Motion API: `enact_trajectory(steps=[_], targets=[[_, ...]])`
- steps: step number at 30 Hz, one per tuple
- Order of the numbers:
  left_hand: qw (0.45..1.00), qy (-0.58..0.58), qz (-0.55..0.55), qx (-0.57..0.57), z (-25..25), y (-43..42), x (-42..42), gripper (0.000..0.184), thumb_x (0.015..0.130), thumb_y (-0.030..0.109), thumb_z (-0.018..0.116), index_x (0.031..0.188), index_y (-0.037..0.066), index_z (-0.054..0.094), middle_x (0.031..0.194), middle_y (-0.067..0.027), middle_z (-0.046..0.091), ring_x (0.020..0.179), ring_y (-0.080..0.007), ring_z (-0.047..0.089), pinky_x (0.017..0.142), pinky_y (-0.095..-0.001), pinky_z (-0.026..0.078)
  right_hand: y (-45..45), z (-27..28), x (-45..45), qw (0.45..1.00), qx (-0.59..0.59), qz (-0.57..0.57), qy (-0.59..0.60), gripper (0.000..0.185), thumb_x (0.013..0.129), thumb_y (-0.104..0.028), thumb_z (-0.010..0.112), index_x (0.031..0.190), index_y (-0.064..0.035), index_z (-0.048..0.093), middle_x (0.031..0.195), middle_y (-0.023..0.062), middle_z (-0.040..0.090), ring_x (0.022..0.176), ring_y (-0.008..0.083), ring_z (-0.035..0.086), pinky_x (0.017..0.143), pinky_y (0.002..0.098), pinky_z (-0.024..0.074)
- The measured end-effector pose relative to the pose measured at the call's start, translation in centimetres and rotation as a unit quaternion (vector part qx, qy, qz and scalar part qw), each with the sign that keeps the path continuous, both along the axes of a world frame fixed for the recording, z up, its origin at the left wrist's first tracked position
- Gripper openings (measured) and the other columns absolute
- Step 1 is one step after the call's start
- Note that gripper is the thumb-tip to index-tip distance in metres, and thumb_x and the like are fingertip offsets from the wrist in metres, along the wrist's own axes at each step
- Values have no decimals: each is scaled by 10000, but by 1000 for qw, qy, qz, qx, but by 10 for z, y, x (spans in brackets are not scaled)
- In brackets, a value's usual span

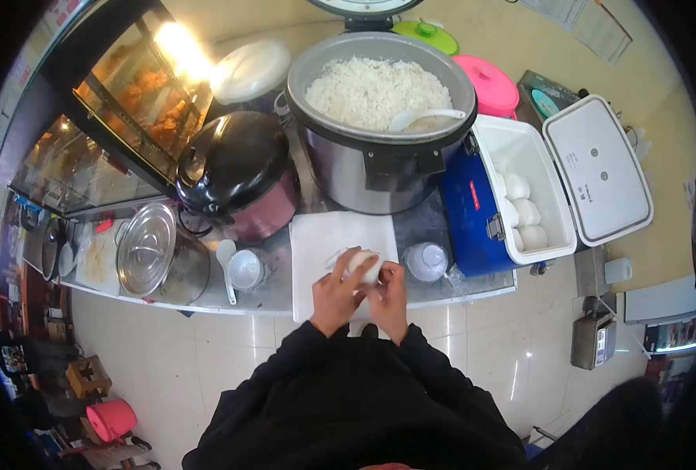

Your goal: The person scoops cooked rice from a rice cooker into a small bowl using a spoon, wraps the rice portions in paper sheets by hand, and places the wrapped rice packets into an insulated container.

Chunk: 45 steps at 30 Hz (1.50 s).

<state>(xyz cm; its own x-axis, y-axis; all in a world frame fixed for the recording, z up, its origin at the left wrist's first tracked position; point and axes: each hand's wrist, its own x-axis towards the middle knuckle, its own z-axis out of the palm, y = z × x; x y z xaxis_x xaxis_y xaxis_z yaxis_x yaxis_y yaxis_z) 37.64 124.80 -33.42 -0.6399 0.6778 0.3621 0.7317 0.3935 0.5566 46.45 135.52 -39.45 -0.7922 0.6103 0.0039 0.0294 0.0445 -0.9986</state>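
Both hands meet over a white paper sheet point(313, 247) at the front of the counter. Between them is a round white wrapped bundle point(365, 268). My left hand point(335, 295) curls round its left side, with fingers across the top. My right hand point(389, 299) pinches at its right edge. Behind the sheet stands a large cooker point(348, 168) full of white rice point(371, 90), with a white scoop point(426, 117) lying on the rice. To the right, an open blue cooler point(473, 207) holds several similar white bundles point(526, 212).
A clear cup point(246, 269) and a white spoon point(227, 270) lie left of the sheet, another cup point(426, 261) to its right. Farther left are a pink cooker point(266, 205), a steel pot point(183, 270) and a lit glass food case point(144, 94).
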Motion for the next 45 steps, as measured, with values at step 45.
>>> enact_trajectory(steps=[45], targets=[[969, -85, -215, 84, 57, 261, 22, 344, 941, 209, 549, 1267, 105, 586, 1386, -39, 532, 1362, -238, 409, 1100, -577, 186, 450, 110, -45, 841, 416, 187, -291, 573, 707, -35, 781, 1175, -54, 452, 1100, 242, 611, 1077, 432, 578, 910, 497, 463]])
